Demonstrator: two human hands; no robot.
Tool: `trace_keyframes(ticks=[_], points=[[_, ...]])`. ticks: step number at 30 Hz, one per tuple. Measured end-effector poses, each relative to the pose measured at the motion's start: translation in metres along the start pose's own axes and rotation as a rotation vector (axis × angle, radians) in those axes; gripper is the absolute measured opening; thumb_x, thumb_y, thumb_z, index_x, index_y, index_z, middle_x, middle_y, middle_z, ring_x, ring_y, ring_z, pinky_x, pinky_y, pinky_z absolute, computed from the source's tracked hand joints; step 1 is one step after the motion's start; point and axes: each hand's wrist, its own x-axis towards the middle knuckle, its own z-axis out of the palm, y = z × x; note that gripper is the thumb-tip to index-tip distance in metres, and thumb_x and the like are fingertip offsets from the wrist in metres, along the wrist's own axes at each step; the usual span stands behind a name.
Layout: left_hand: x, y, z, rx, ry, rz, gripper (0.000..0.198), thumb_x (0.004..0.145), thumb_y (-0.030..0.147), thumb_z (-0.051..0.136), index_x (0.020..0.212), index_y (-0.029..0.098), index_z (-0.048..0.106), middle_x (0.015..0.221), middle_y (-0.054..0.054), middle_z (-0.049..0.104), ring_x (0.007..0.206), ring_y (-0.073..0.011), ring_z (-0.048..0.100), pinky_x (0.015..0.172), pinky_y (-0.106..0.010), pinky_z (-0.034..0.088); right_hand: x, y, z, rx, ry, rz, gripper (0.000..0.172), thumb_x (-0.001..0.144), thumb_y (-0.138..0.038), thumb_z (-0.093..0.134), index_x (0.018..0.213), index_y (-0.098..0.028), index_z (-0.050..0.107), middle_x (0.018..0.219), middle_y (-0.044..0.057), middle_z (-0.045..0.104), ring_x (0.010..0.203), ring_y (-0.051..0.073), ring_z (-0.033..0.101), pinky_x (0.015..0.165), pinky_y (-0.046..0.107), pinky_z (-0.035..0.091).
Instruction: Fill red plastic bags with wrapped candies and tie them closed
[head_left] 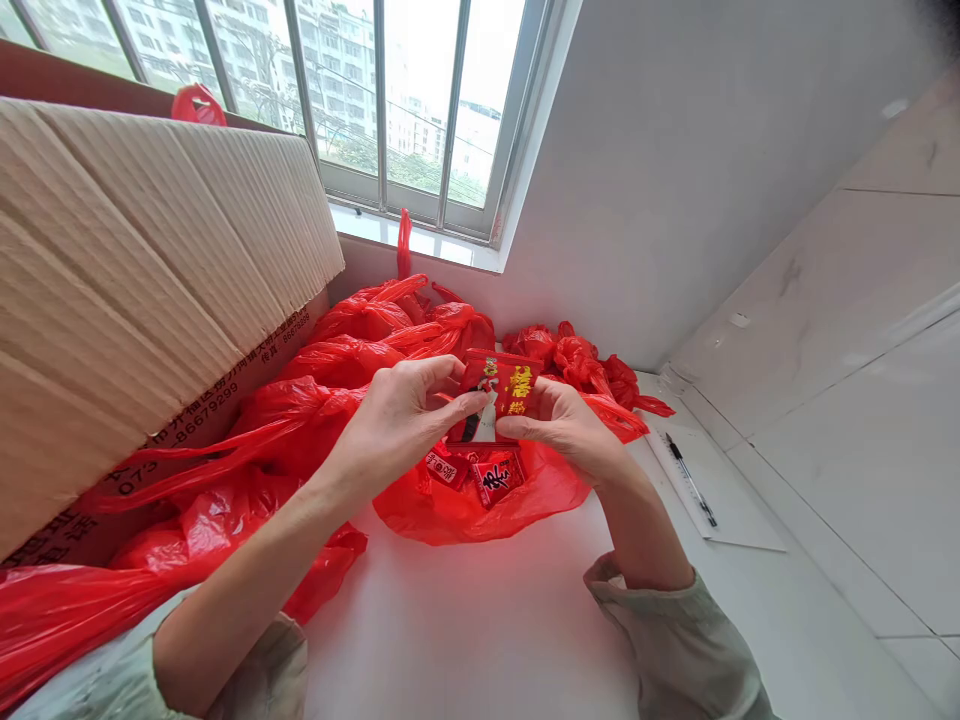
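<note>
Between my two hands I hold a red snack packet (487, 400) with yellow lettering and a printed figure. My left hand (409, 405) pinches its left side, thumb on the front. Gripping the right side is my right hand (562, 425), also with the thumb across the front; the fingers behind the packet are hidden. Just below it lies an opened-out red plastic bag (450, 520) on the white tabletop. Inside that bag are small red wrapped packets (499, 478) with dark and white print, partly covered by the held packet.
Tied red plastic bags (360, 325) crowd the left and back, with more knotted red bags (577, 355) by the wall. A large cardboard box (165, 250) stands at the left. On the right, a pen (691, 480) rests on a white notepad (731, 515). Behind is a barred window (382, 100).
</note>
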Motion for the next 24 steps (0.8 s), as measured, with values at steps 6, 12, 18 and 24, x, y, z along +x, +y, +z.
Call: trace_keyframes(ticks=[6, 12, 18, 24], points=[[0.000, -0.004, -0.004, 0.044, -0.019, 0.000, 0.025, 0.085, 0.041, 0.059, 0.076, 0.018, 0.064, 0.070, 0.001, 0.062, 0.064, -0.0140, 0.058, 0.054, -0.023, 0.044, -0.002, 0.003, -0.006, -0.078, -0.065, 0.068, 0.033, 0.073, -0.019, 0.076, 0.106, -0.020, 0.071, 0.096, 0.002, 0.073, 0.086, 0.016, 0.068, 0.080, 0.030, 0.056], [-0.001, 0.000, -0.002, 0.166, -0.034, -0.003, 0.027, 0.085, 0.037, 0.056, 0.069, 0.018, 0.064, 0.061, 0.002, 0.060, 0.058, -0.0128, 0.053, 0.051, -0.023, 0.039, -0.003, 0.001, -0.012, -0.243, -0.090, 0.068, 0.034, 0.077, -0.017, 0.068, 0.111, -0.019, 0.069, 0.096, 0.002, 0.071, 0.089, 0.018, 0.066, 0.081, 0.031, 0.052], [-0.007, 0.006, -0.010, 0.397, 0.030, 0.053, 0.017, 0.088, 0.032, 0.055, 0.093, 0.020, 0.066, 0.088, 0.000, 0.072, 0.075, -0.0155, 0.064, 0.064, -0.025, 0.044, -0.012, -0.013, -0.016, -0.754, -0.072, -0.114, 0.022, 0.082, -0.010, 0.052, 0.095, -0.021, 0.066, 0.091, 0.001, 0.068, 0.083, 0.019, 0.061, 0.075, 0.032, 0.047], [-0.012, 0.016, -0.013, 0.579, 0.022, 0.158, 0.017, 0.090, 0.029, 0.050, 0.086, 0.021, 0.065, 0.074, 0.002, 0.067, 0.065, -0.0138, 0.059, 0.060, -0.025, 0.039, -0.014, 0.006, 0.003, -1.224, -0.234, 0.003, 0.031, 0.075, 0.001, 0.045, 0.090, -0.021, 0.060, 0.087, 0.004, 0.064, 0.080, 0.020, 0.055, 0.065, 0.030, 0.041]])
